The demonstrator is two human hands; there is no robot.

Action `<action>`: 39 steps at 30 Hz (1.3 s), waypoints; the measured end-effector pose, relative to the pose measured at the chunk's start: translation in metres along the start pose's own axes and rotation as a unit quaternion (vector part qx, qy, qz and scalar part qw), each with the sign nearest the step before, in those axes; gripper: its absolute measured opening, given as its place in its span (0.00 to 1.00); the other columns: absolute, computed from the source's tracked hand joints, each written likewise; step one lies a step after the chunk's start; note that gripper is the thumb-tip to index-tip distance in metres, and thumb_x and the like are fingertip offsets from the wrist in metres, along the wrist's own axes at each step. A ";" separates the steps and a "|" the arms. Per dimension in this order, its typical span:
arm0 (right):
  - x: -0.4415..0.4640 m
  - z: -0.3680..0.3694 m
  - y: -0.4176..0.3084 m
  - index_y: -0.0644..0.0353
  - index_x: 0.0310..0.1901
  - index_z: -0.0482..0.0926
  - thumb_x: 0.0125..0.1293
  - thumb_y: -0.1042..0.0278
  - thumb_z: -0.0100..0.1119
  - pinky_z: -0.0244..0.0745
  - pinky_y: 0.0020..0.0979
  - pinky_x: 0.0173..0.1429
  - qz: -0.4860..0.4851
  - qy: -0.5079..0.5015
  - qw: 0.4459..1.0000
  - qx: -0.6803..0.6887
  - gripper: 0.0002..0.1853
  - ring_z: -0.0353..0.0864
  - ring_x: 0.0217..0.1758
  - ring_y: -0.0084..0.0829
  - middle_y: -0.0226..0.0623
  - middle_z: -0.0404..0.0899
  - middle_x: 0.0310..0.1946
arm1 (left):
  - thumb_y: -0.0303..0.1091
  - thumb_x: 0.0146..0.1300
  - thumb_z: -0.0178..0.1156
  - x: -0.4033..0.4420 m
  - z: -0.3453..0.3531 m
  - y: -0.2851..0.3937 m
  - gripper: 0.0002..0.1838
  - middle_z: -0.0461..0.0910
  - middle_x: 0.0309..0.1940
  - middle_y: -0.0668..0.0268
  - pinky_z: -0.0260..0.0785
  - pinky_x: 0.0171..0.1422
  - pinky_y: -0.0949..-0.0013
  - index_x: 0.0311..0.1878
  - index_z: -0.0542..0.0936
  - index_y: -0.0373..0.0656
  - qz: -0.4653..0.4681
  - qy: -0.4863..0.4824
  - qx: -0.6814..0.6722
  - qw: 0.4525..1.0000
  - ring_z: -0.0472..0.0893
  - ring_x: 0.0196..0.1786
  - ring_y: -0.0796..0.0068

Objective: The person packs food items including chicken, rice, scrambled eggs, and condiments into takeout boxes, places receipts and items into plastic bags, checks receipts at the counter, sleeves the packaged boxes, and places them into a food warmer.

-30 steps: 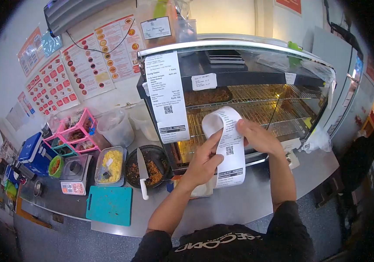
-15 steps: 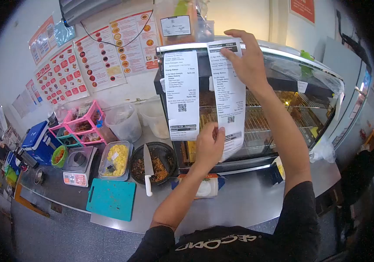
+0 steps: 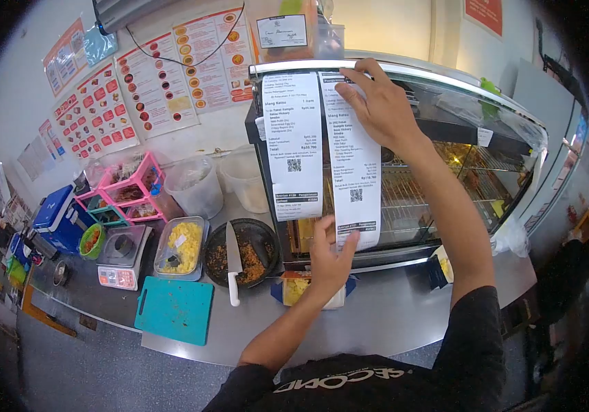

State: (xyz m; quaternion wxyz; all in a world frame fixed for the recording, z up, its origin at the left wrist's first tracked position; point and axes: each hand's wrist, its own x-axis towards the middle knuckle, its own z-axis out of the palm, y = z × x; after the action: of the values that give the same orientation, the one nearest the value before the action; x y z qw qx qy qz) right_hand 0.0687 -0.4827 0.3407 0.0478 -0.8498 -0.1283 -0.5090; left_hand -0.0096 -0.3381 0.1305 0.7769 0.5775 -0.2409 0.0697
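Two long printed paper receipts hang side by side on the front of a glass display case [image 3: 438, 196]. The left receipt [image 3: 293, 134] hangs by itself. My right hand [image 3: 383, 110] grips the top of the right receipt [image 3: 356, 161] at the case's upper edge, thumb on the paper and fingers over the rim. At the curled lower end of that receipt is my left hand [image 3: 331, 261], its thumb and fingers apart. Whether the left fingertips touch the paper is hard to tell. Below that hand sits a small open box [image 3: 298, 291] with yellow food inside.
On the steel counter [image 3: 383, 309] stand a dark pan [image 3: 258, 230] with a knife [image 3: 233, 257] across it, a tub of yellow food [image 3: 183, 248], a scale [image 3: 121, 262] and a teal cutting board [image 3: 174, 310]. Clear plastic containers [image 3: 195, 189] stand behind.
The right receipt has shifted left, close beside the left one, its top now at the case's rim. My right hand moved left with it. My left hand's fingers have spread from the paper.
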 end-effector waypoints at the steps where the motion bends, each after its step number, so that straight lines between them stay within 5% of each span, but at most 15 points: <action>1: 0.001 -0.001 -0.001 0.63 0.52 0.78 0.72 0.47 0.47 0.77 0.39 0.46 0.000 -0.008 1.000 0.002 0.25 0.82 0.41 0.39 0.41 0.76 0.48 | 0.28 0.66 0.60 -0.007 -0.003 -0.013 0.20 0.83 0.44 0.53 0.72 0.51 0.71 0.56 0.65 0.34 0.000 0.000 0.012 1.000 0.82 0.45 0.72; 6: 0.004 -0.009 -0.001 0.62 0.55 0.75 0.73 0.45 0.44 0.78 0.40 0.44 0.037 -0.063 0.997 0.009 0.26 0.83 0.40 0.40 0.42 0.74 0.48 | 0.26 0.64 0.63 -0.031 -0.014 -0.032 0.22 0.83 0.46 0.53 0.73 0.48 0.73 0.57 0.65 0.34 -0.020 0.008 0.003 1.000 0.82 0.46 0.72; 11: 0.004 0.004 0.002 0.64 0.50 0.78 0.74 0.44 0.42 0.78 0.41 0.44 0.017 0.004 1.000 0.006 0.28 0.83 0.40 0.41 0.40 0.74 0.46 | 0.25 0.64 0.62 -0.039 -0.029 -0.032 0.21 0.83 0.45 0.54 0.73 0.45 0.77 0.57 0.66 0.35 -0.081 0.020 -0.021 0.996 0.82 0.45 0.75; 17: 0.010 0.000 0.002 0.63 0.49 0.79 0.74 0.43 0.41 0.79 0.41 0.44 0.018 -0.039 0.999 -0.033 0.28 0.83 0.40 0.40 0.41 0.74 0.46 | 0.23 0.63 0.63 -0.042 -0.039 -0.038 0.21 0.82 0.46 0.51 0.77 0.50 0.69 0.55 0.66 0.34 -0.110 0.032 -0.035 0.993 0.83 0.44 0.70; 39: 0.002 -0.004 -0.019 0.50 0.61 0.72 0.72 0.40 0.41 0.79 0.45 0.52 0.045 -0.019 0.998 -0.035 0.27 0.82 0.50 0.46 0.45 0.72 0.55 | 0.25 0.64 0.62 -0.055 -0.096 -0.091 0.13 0.83 0.36 0.62 0.73 0.46 0.73 0.50 0.73 0.36 -0.038 0.107 0.060 0.992 0.81 0.41 0.75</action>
State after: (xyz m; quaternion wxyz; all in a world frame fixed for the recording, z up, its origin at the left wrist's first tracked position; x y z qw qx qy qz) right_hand 0.0613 -0.4649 0.3431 0.0383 -0.8654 -0.0725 -0.4944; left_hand 0.0061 -0.2689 0.0060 0.7642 0.6210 -0.1302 0.1159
